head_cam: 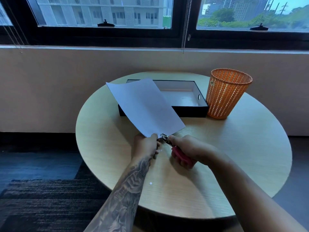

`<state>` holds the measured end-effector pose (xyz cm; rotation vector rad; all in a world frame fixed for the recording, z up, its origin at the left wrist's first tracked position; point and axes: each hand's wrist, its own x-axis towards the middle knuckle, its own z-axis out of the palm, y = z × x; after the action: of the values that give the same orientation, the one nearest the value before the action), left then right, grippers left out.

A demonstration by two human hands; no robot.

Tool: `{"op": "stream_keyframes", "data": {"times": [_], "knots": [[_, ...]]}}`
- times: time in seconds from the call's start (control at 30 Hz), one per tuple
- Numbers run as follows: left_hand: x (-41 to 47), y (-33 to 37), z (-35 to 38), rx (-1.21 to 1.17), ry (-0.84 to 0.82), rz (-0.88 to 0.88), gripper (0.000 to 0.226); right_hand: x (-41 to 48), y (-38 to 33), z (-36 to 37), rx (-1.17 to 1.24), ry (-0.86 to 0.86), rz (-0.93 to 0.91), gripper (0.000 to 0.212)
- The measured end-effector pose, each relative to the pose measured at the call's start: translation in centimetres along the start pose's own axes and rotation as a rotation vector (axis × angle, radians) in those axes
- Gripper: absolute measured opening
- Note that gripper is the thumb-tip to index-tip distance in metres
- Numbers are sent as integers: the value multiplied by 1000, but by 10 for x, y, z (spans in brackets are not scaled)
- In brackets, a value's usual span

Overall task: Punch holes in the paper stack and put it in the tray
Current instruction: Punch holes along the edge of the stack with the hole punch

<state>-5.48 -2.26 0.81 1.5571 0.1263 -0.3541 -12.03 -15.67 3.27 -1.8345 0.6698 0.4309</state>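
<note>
So the left hand (pixel 147 146) is pinching the near corner of the paper stack (pixel 143 106), thumb on top. Right next to it, the right hand (pixel 189 148) is wrapped tight around the red handles of a plier-type hole punch (pixel 167 139). The punch's metal head sits right on the paper's near edge, just beside the left thumb. The sheets are held up off the round wooden table (pixel 234 156) and angle away toward 11 o'clock, covering the left end of the tray (pixel 189 108). The tray is a black box with a white inside, at the table's 12 o'clock. An orange mesh basket (pixel 227 94) stands against its right end, around 1 o'clock. There's a little white paper dot (pixel 150 183) on the tabletop at 6 o'clock, beside the left forearm.
</note>
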Motion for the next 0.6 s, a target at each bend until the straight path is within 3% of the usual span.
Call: {"op": "stream_keyframes", "data": {"times": [0.37, 0.6], "knots": [[-2, -1, 2, -36, -3, 14, 16, -9, -1, -1, 13, -24, -4, 62], [3, -5, -7, -125, 4, 66, 11, -22, 9, -13, -22, 47, -28, 37]]}}
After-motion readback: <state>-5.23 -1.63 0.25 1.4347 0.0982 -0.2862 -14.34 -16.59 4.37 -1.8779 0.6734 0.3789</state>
